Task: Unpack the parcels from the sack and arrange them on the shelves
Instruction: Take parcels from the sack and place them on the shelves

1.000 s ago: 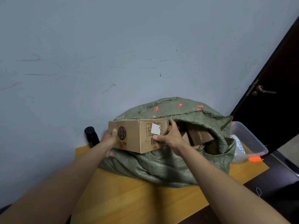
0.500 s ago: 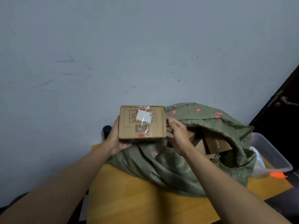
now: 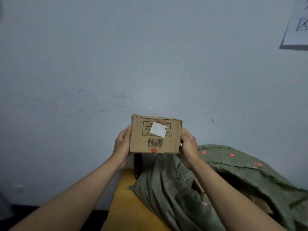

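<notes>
A brown cardboard parcel (image 3: 155, 134) with a white sticker and a barcode is held up in front of the wall, its end face turned to me. My left hand (image 3: 122, 145) grips its left side and my right hand (image 3: 189, 147) grips its right side. Below and to the right lies the green woven sack (image 3: 241, 179) with red marks, its mouth open. More cardboard parcels (image 3: 256, 200) show dimly inside it. No shelves are in view.
The sack rests on a yellow wooden table (image 3: 126, 205) that stands against a pale blue-grey wall. A dark bottle (image 3: 138, 165) stands at the table's back corner, just under the parcel. A white paper (image 3: 298, 25) hangs on the wall at the top right.
Both hands have lifted the parcel out of the sack and up to the left, turning its end face toward me. My view has swung left, so the door and plastic tub are gone.
</notes>
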